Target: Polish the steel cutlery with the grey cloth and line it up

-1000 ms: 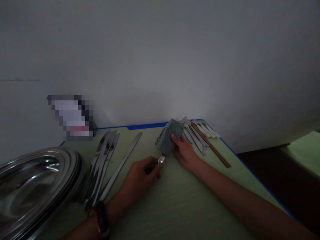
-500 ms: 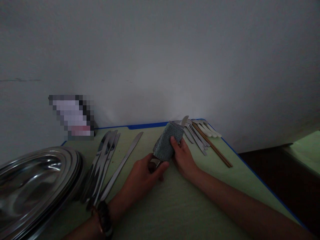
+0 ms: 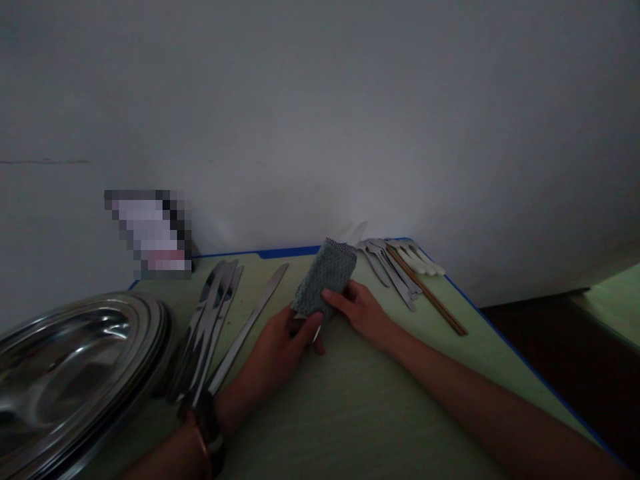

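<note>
My right hand (image 3: 361, 311) grips a folded grey-green cloth (image 3: 325, 276) that is wrapped round the blade of a metal table knife (image 3: 358, 233). Only the knife's blurred tip shows, poking out past the cloth's far end. My left hand (image 3: 281, 347) is closed on the knife's handle just below the cloth. Both hands are over the middle of the pale green table (image 3: 350, 407).
A row of metal knives (image 3: 220, 313) lies to the left, beside stacked steel trays (image 3: 70, 373). At the far right corner lie spoons, knives and wooden chopsticks (image 3: 425, 290). A white wall runs behind the table, and a blurred-out object (image 3: 150, 233) stands against it.
The cloth has slid down the blade toward my left hand, and the knife's tip now sticks out beyond it. Both hands have drifted slightly left.
</note>
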Available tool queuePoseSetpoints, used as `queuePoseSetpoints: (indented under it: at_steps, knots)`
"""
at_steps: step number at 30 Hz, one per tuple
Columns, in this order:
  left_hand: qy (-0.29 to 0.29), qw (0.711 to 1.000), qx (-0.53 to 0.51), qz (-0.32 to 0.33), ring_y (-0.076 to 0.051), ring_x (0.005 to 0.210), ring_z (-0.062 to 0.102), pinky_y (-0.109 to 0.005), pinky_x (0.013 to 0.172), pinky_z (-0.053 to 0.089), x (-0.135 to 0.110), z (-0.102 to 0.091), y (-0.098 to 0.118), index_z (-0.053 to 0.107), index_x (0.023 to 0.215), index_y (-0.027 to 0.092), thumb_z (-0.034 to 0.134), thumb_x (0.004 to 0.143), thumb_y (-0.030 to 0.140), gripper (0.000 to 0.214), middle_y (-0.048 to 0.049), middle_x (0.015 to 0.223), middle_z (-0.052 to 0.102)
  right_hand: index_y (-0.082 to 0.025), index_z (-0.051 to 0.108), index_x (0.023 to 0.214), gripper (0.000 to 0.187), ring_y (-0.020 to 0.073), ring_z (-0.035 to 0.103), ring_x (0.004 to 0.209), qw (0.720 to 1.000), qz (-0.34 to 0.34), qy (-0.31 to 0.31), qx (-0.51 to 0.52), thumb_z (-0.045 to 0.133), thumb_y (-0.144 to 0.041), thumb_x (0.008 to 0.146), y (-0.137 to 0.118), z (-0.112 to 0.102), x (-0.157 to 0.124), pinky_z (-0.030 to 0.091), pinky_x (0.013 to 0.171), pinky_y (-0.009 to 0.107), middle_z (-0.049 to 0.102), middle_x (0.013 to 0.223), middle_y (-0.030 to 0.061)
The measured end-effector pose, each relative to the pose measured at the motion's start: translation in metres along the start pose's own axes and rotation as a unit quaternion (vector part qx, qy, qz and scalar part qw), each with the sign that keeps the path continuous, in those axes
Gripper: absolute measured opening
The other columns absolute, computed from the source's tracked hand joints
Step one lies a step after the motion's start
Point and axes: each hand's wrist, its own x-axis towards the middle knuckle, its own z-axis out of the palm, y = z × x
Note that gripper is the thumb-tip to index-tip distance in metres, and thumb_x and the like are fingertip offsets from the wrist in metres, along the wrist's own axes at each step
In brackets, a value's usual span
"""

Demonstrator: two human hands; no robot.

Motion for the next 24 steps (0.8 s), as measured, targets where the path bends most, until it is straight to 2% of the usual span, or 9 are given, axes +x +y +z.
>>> queuePoseSetpoints:
  at_steps: [4,8,14,17,24]
  knots:
    - [-0.024,0.999,-0.021,-0.014,-0.01,0.045,0.044,-0.021,0.042,0.031,0.0,0.0,0.002,0.056,0.08,0.015,0.045,0.084,0.042,0.03,0.0033,0.057,0.058,-0.018,0.062,0.082,0.023,0.0142,0.056,0.068,0.999,0.0,0.027,0.044,0.064,-0.038,0.071,0.007,-0.001,0.001,0.046,0.069,0.03,0.063,0.076,0.0009]
    - [-0.055,0.998,0.015,-0.008,-0.01,0.045,0.043,-0.021,0.045,0.033,-0.002,-0.001,0.004,0.057,0.069,0.015,0.039,0.087,0.043,0.038,0.0027,0.053,0.057,-0.019,0.062,0.085,0.019,0.015,0.058,0.076,0.99,-0.02,0.047,0.13,0.063,-0.034,0.074,0.014,-0.002,0.003,0.045,0.075,0.031,0.064,0.084,0.0015]
    - [-0.128,0.991,0.017,0.042,-0.01,0.052,0.046,-0.021,0.051,0.036,-0.006,-0.005,0.007,0.058,0.076,0.016,0.04,0.088,0.035,0.029,0.0022,0.059,0.061,-0.02,0.062,0.087,0.02,0.0165,0.059,0.083,0.976,-0.011,0.084,0.2,0.064,-0.033,0.073,0.013,0.0,0.007,0.044,0.081,0.032,0.065,0.09,0.0017]
    - [-0.134,0.989,0.026,0.062,-0.01,0.052,0.047,-0.02,0.052,0.036,-0.007,-0.005,0.006,0.058,0.073,0.016,0.04,0.088,0.033,0.029,0.0019,0.061,0.061,-0.021,0.06,0.091,0.023,0.0158,0.058,0.084,0.981,-0.017,0.071,0.178,0.064,-0.034,0.073,0.013,-0.002,0.006,0.044,0.081,0.032,0.064,0.091,0.0017]
    - [-0.089,0.994,0.03,0.063,-0.01,0.053,0.049,-0.02,0.052,0.037,-0.005,-0.001,0.002,0.059,0.073,0.016,0.038,0.091,0.033,0.032,0.0021,0.062,0.061,-0.022,0.057,0.091,0.033,0.0135,0.057,0.078,0.989,0.006,-0.008,0.151,0.073,-0.022,0.062,0.009,-0.006,0.002,0.047,0.072,0.028,0.063,0.088,-0.0016]
